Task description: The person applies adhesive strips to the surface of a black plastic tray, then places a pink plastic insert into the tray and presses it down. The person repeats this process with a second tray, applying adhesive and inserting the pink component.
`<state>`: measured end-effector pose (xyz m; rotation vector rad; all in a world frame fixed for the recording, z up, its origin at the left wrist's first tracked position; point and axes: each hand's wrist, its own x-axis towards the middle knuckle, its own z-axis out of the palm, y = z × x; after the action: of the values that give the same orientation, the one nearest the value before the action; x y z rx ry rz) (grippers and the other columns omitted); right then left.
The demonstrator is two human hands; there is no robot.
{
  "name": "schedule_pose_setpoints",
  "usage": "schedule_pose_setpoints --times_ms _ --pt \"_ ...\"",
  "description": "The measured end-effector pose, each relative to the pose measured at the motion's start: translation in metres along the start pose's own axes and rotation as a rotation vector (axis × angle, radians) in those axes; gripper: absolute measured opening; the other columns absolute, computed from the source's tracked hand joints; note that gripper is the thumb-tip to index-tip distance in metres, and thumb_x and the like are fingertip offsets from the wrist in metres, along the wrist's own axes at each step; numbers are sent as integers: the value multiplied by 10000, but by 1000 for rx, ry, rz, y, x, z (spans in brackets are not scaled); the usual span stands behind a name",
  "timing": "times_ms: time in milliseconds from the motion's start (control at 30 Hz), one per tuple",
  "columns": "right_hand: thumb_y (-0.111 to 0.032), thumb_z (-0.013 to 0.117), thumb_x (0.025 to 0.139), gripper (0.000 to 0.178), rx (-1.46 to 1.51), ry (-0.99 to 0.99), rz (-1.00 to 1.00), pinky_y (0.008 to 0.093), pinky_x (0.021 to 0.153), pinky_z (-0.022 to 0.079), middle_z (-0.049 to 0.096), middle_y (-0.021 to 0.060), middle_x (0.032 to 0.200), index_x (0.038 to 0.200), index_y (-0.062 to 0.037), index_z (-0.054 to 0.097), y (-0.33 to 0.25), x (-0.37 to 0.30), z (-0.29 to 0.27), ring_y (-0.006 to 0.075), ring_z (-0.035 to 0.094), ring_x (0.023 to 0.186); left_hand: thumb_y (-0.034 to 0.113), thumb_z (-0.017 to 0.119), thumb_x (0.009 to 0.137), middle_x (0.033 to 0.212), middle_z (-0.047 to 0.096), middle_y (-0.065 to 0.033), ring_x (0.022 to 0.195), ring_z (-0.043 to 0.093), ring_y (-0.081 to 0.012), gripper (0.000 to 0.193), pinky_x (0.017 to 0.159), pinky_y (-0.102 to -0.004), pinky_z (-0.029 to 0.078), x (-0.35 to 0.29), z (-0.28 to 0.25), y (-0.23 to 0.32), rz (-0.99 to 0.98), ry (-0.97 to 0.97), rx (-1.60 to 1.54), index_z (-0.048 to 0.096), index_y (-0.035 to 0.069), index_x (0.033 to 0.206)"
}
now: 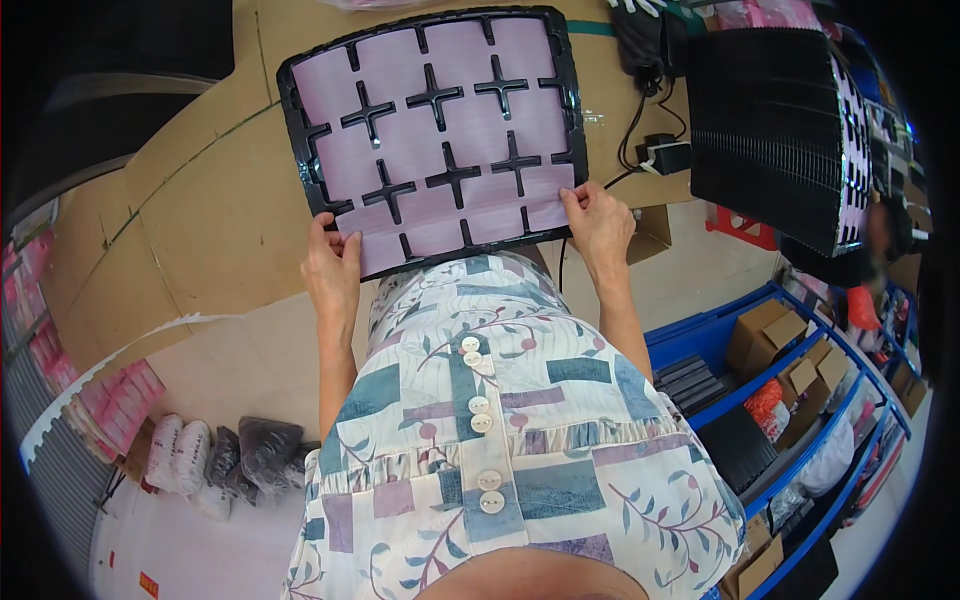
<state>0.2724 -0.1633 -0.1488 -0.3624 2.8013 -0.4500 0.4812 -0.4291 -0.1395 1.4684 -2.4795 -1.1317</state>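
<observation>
A black plastic tray (pixel 575 130) with cross-shaped dividers lies on the cardboard-covered table in front of me. Lilac sheet material (pixel 400 90) spreads under the crosses, with a crease or overlap running across its near part. At the tray's near left corner, my left hand (pixel 332 265) is closed, its thumb and fingers on the sheet's edge beside the rim. My right hand (pixel 600 228) pinches the sheet at the near right corner, fingertips bent together. The tray's near rim lies close against my patterned clothing.
To the right stands a tall stack of black trays (pixel 765 140) with lilac showing at its side. A black cable (pixel 632 150) and adapter (pixel 668 155) lie between. A blue rack (pixel 720 335) with cardboard boxes is at lower right; wrapped bundles (pixel 180 455) sit on the floor at left.
</observation>
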Motion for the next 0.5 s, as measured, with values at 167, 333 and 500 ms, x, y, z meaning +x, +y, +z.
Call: schedule_pose_setpoints --times_ms 167,333,500 --pt "-344 720 846 266 -10 39 -42 459 588 495 666 110 655 770 -90 689 -3 3 2 355 662 643 85 724 838 809 672 -119 688 666 -233 416 638 -369 536 -5 5 -7 -20 57 -35 573 -1 1216" --pt "-327 722 840 260 9 109 -120 440 573 476 647 104 697 763 -84 673 10 2 6 334 638 646 72 725 830 794 669 -122 678 663 -253 448 636 -382 528 -3 12 -11 15 87 -55 560 12 1242" --pt "-215 710 854 195 112 109 -130 395 558 452 584 84 641 787 -36 670 6 -3 7 268 557 556 70 739 829 801 674 -100 676 646 -183 442 646 -330 533 -6 10 -8 -19 93 -37 566 -7 1229"
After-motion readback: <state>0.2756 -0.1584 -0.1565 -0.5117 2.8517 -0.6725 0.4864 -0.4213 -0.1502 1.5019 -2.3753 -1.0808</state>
